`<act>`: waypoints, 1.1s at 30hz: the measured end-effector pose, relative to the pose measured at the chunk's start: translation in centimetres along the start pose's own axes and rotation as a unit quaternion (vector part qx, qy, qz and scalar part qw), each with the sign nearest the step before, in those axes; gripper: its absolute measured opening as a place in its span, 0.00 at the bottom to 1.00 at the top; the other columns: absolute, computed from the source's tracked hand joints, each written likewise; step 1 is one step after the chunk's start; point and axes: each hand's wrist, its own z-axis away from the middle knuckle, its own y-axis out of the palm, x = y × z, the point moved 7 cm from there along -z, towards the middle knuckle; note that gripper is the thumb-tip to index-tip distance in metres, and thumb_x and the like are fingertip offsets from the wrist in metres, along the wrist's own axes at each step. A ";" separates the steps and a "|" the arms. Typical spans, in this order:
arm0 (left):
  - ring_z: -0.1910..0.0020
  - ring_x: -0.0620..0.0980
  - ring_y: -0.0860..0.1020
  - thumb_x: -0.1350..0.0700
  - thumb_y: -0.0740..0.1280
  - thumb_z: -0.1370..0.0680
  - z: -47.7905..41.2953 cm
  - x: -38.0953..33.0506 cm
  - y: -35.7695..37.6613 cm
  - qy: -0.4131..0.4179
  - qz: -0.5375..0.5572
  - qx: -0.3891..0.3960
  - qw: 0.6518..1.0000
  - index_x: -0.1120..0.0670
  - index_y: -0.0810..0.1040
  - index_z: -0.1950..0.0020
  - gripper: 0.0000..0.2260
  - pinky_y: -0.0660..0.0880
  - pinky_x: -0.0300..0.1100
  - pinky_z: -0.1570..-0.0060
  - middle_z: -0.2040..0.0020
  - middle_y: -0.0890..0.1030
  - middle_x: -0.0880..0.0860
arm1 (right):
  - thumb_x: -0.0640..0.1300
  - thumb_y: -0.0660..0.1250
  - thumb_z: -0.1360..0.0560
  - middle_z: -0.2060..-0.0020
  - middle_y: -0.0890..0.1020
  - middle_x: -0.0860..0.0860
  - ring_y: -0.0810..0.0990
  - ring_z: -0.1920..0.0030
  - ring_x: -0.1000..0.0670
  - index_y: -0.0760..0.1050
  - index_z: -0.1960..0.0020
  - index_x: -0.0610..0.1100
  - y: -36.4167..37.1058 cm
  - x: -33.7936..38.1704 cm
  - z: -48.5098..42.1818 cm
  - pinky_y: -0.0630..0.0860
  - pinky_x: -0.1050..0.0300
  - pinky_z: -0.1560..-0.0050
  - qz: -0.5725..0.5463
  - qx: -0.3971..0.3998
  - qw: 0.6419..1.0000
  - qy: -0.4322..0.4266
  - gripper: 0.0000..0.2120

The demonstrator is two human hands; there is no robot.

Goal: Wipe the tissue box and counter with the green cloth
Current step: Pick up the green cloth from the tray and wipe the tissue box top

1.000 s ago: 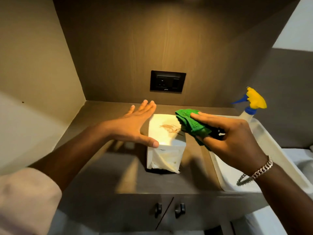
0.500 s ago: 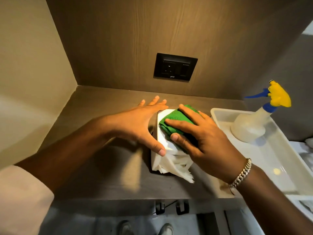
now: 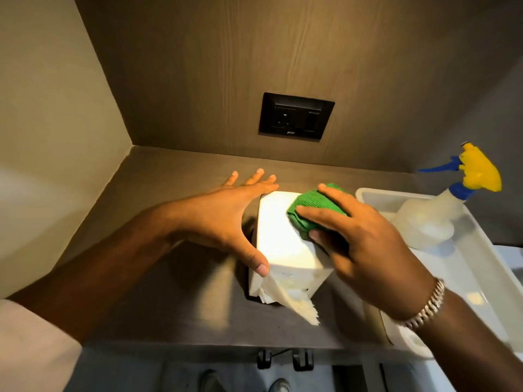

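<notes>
The right hand pressed the bunched green cloth onto the far right part of the tissue box top, fingers closed over it. The left hand, spread flat, braced the box's left side. To wipe well, it seemed best to keep that brace firm and draw the cloth in even strokes, clear of the loose tissue trailing from the front. The box stood mid-bench, white, its top too glare-washed to judge clean.

Ribbed green cloth — matt wood-grain counter
</notes>
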 end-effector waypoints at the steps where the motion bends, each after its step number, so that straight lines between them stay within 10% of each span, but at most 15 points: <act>1: 0.34 0.44 0.28 0.38 0.79 0.43 0.1 -0.1 0.0 -0.001 -0.009 0.004 1.000 0.40 0.41 0.23 0.60 0.31 0.45 0.38 0.23 0.36 0.41 | 0.46 0.68 0.27 0.28 0.69 0.48 0.73 0.36 0.39 0.73 0.35 0.57 0.0 0.2 1.1 0.74 0.42 0.39 -0.004 0.001 1.000 -0.004 0.21; 12: 0.36 0.35 0.32 0.42 0.78 0.39 0.9 -1.7 -0.7 0.043 -0.040 -0.003 0.998 0.47 0.43 0.22 0.57 0.30 0.37 0.36 0.23 0.41 0.41 | 0.51 0.63 0.25 0.29 0.69 0.47 0.71 0.39 0.36 0.70 0.34 0.59 0.8 2.4 -2.4 0.74 0.40 0.44 0.086 -0.002 0.996 0.006 0.19; 24: 0.30 0.42 0.33 0.32 0.73 0.41 1.0 -2.0 -0.9 0.004 -0.121 0.044 0.992 0.47 0.40 0.22 0.59 0.35 0.46 0.30 0.21 0.38 0.47 | 0.44 0.67 0.25 0.43 0.75 0.64 0.73 0.45 0.64 0.75 0.39 0.58 0.5 -0.3 8.3 0.65 0.79 0.46 -0.212 -0.112 0.961 0.140 0.17; 28: 0.25 0.44 0.34 0.25 0.67 0.44 -0.6 -4.2 -0.9 -0.007 -0.222 0.086 0.971 0.52 0.41 0.22 0.62 0.34 0.52 0.26 0.20 0.42 0.49 | 0.45 0.69 0.26 0.44 0.78 0.65 0.74 0.42 0.66 0.77 0.41 0.60 1.7 -1.3 12.0 0.65 0.79 0.44 -0.287 -0.033 0.949 0.130 0.16; 33: 0.25 0.54 0.58 0.26 0.71 0.46 -2.5 -8.8 0.7 0.002 -0.257 0.065 0.964 0.51 0.47 0.23 0.61 0.53 0.52 0.25 0.24 0.60 0.49 | 0.42 0.69 0.26 0.43 0.80 0.64 0.75 0.41 0.65 0.78 0.41 0.60 1.7 -4.6 13.8 0.68 0.71 0.40 -0.404 -0.143 0.895 0.127 0.18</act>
